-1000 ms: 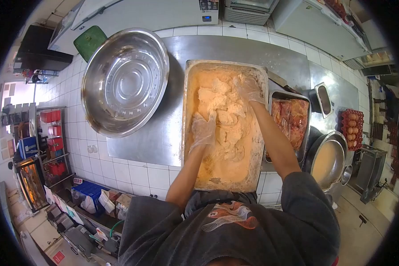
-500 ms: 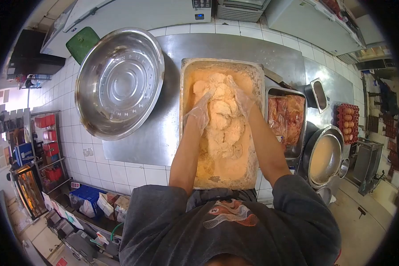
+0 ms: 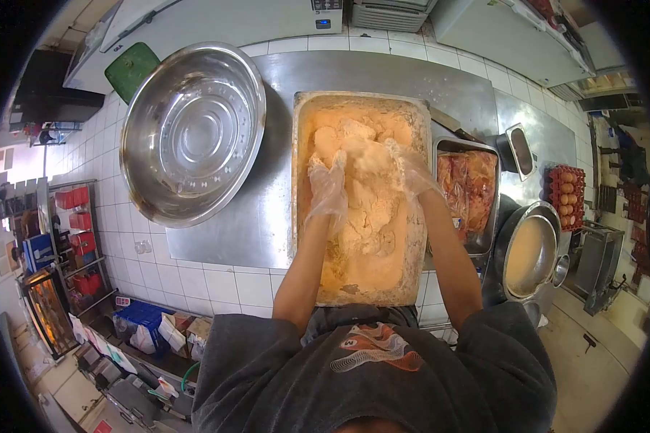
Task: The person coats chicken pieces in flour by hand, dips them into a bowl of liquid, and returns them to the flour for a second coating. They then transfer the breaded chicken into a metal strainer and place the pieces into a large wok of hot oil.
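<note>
A rectangular metal tray (image 3: 422,238) holds orange flour and several flour-coated pieces (image 3: 365,206) heaped along its middle. My left hand (image 3: 328,186), in a clear plastic glove, is over the tray's left side beside the heap, its fingers apart and crusted with flour. On the heap's right is my right hand (image 3: 410,170), also gloved; its fingers are smeared by motion near a blurred coated piece, and whether it grips anything is unclear.
Left of the tray stands a large steel bowl (image 3: 198,137). To the right are a pan of packed raw meat (image 3: 468,189), a knife (image 3: 451,124), a small steel container (image 3: 518,151), a bowl of batter (image 3: 529,256) and a rack of eggs (image 3: 567,196).
My hands have moved apart, the left slightly left and down, the right to the right. Pieces at the top of the heap have shifted.
</note>
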Action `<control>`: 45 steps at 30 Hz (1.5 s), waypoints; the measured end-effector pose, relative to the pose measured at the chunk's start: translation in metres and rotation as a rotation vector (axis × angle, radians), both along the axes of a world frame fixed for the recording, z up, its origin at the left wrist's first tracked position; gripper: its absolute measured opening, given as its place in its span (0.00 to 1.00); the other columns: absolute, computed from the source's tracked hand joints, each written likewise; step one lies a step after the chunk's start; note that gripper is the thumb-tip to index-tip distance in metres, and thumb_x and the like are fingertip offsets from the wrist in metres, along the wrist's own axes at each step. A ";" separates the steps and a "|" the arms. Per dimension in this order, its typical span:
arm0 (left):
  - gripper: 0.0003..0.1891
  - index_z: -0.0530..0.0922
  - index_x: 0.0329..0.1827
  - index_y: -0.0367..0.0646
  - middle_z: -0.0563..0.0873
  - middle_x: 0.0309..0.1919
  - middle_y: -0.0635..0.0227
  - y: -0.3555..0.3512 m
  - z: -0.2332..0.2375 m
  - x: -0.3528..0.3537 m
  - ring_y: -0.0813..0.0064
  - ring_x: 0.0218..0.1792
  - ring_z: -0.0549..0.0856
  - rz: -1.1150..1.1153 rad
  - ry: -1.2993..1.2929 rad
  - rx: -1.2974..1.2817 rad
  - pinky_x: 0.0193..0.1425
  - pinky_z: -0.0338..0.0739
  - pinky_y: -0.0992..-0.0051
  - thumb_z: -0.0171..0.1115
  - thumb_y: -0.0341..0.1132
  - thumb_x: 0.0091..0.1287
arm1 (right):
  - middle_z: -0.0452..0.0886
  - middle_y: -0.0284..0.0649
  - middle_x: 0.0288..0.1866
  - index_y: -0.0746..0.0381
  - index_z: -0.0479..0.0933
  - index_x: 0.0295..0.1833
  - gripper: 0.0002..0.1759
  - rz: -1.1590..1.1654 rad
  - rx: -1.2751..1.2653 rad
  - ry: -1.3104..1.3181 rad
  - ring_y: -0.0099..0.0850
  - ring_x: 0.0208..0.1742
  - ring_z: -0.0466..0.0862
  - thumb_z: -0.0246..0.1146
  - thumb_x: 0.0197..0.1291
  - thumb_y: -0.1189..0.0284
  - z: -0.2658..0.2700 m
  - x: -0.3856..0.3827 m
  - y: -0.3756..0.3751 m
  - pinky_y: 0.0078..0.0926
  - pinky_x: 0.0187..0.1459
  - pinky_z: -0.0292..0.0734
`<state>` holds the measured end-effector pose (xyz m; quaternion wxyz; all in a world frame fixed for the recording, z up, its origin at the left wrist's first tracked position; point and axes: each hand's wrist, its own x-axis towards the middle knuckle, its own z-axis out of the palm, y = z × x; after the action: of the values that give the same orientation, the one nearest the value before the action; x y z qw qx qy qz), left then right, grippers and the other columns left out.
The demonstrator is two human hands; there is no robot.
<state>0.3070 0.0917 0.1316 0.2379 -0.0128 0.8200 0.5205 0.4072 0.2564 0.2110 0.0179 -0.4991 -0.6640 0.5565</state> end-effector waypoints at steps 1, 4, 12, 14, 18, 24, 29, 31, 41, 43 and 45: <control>0.49 0.72 0.69 0.22 0.83 0.62 0.39 0.007 -0.018 -0.004 0.45 0.62 0.83 0.029 0.174 -0.225 0.67 0.76 0.58 0.66 0.67 0.66 | 0.78 0.55 0.70 0.65 0.77 0.70 0.42 0.023 0.099 -0.041 0.53 0.70 0.77 0.53 0.72 0.38 -0.011 -0.005 0.007 0.47 0.75 0.67; 0.45 0.80 0.56 0.21 0.86 0.54 0.38 0.025 0.001 -0.020 0.44 0.56 0.86 -0.056 0.197 -0.378 0.63 0.79 0.58 0.66 0.67 0.65 | 0.79 0.54 0.70 0.65 0.76 0.70 0.41 0.132 0.328 -0.196 0.53 0.70 0.78 0.53 0.71 0.38 -0.040 -0.036 0.030 0.47 0.75 0.67; 0.37 0.76 0.67 0.29 0.86 0.59 0.50 0.042 -0.027 -0.071 0.53 0.58 0.86 -0.649 0.370 -0.454 0.65 0.79 0.65 0.69 0.55 0.68 | 0.85 0.41 0.63 0.63 0.79 0.67 0.34 0.152 0.132 0.028 0.42 0.65 0.82 0.58 0.72 0.45 -0.148 -0.085 0.061 0.39 0.68 0.73; 0.33 0.76 0.67 0.31 0.86 0.59 0.53 0.040 -0.027 -0.070 0.56 0.57 0.86 -0.693 0.104 -0.212 0.64 0.81 0.66 0.69 0.51 0.70 | 0.86 0.41 0.61 0.64 0.80 0.65 0.31 0.040 -0.156 0.102 0.38 0.61 0.83 0.61 0.72 0.48 -0.102 -0.088 0.050 0.36 0.64 0.76; 0.31 0.72 0.72 0.36 0.84 0.61 0.57 0.048 0.041 -0.071 0.61 0.57 0.86 -0.112 -0.755 0.387 0.61 0.85 0.67 0.70 0.41 0.71 | 0.87 0.40 0.57 0.67 0.82 0.62 0.26 -0.149 -0.481 0.275 0.30 0.55 0.84 0.66 0.72 0.56 -0.056 -0.091 0.034 0.31 0.56 0.81; 0.32 0.72 0.71 0.33 0.84 0.60 0.57 0.033 0.058 -0.050 0.65 0.55 0.87 -0.059 -0.865 0.550 0.58 0.87 0.70 0.75 0.36 0.67 | 0.86 0.42 0.60 0.69 0.80 0.65 0.24 0.017 -0.744 0.322 0.32 0.55 0.86 0.67 0.70 0.65 -0.057 -0.050 0.049 0.30 0.56 0.83; 0.33 0.70 0.73 0.35 0.81 0.67 0.51 -0.020 0.010 -0.027 0.66 0.59 0.87 -0.691 0.262 0.165 0.62 0.87 0.68 0.73 0.38 0.69 | 0.84 0.48 0.63 0.71 0.76 0.69 0.30 0.236 -0.387 0.335 0.35 0.57 0.87 0.66 0.71 0.60 -0.020 -0.018 0.032 0.34 0.60 0.83; 0.36 0.68 0.75 0.34 0.79 0.70 0.49 -0.020 0.056 -0.011 0.64 0.63 0.85 -0.569 -0.111 0.314 0.67 0.85 0.66 0.74 0.39 0.67 | 0.84 0.51 0.61 0.70 0.78 0.67 0.31 0.154 -0.110 0.003 0.36 0.57 0.87 0.67 0.70 0.57 0.032 -0.014 -0.001 0.36 0.60 0.83; 0.48 0.61 0.80 0.33 0.74 0.71 0.39 -0.116 0.079 0.133 0.48 0.71 0.75 -0.986 0.354 -0.431 0.74 0.71 0.55 0.75 0.49 0.63 | 0.83 0.54 0.29 0.73 0.81 0.49 0.28 0.385 0.225 0.035 0.46 0.35 0.86 0.63 0.71 0.53 0.039 0.033 -0.029 0.47 0.44 0.81; 0.40 0.70 0.74 0.32 0.77 0.68 0.41 -0.129 0.085 0.142 0.55 0.70 0.78 -0.743 0.222 -0.206 0.74 0.72 0.61 0.71 0.50 0.66 | 0.84 0.54 0.36 0.70 0.82 0.52 0.28 0.285 0.210 -0.055 0.46 0.41 0.85 0.59 0.72 0.51 0.021 0.011 -0.009 0.47 0.49 0.79; 0.35 0.75 0.70 0.31 0.80 0.65 0.43 -0.136 0.068 0.163 0.59 0.69 0.79 -0.437 0.066 -0.173 0.74 0.72 0.65 0.68 0.50 0.69 | 0.84 0.55 0.49 0.67 0.81 0.58 0.34 0.469 0.485 -0.196 0.45 0.53 0.84 0.53 0.73 0.45 -0.076 -0.009 0.025 0.45 0.59 0.76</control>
<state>0.4703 -0.0439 0.2001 0.3159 0.1618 0.8521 0.3846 0.3986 0.2809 0.1347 -0.0561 -0.3653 -0.8720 0.3209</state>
